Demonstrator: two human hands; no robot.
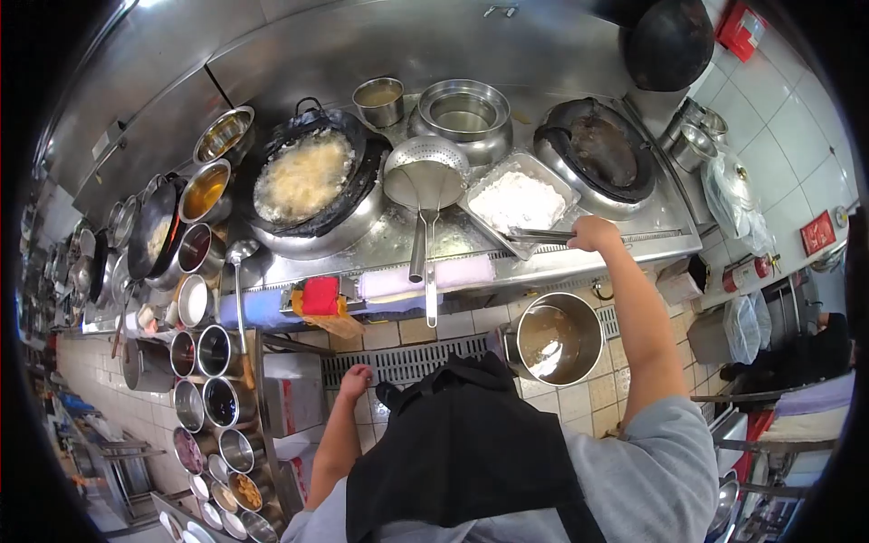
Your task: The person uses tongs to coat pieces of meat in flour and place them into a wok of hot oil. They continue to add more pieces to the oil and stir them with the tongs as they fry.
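Observation:
My right hand (596, 233) is closed on a pair of metal tongs (541, 236), whose tips reach over a square metal tray (573, 192) of white flour (516, 201). Held low near my apron, my left hand (356, 381) is curled, with nothing visible in it. Left of the tray, a perforated skimmer (427, 150) and a mesh strainer (424, 184) lie with handles toward me. Further left, pale food bubbles in the oil (303, 176) of a large black wok (262, 210).
A second wok (602, 149) sits at the right. Behind are a steel pot (378, 101) and a wide-rimmed pot (463, 109). A large pot (590, 337) of liquid stands below the counter edge. Several seasoning containers (222, 400) and a ladle (240, 253) are at the left.

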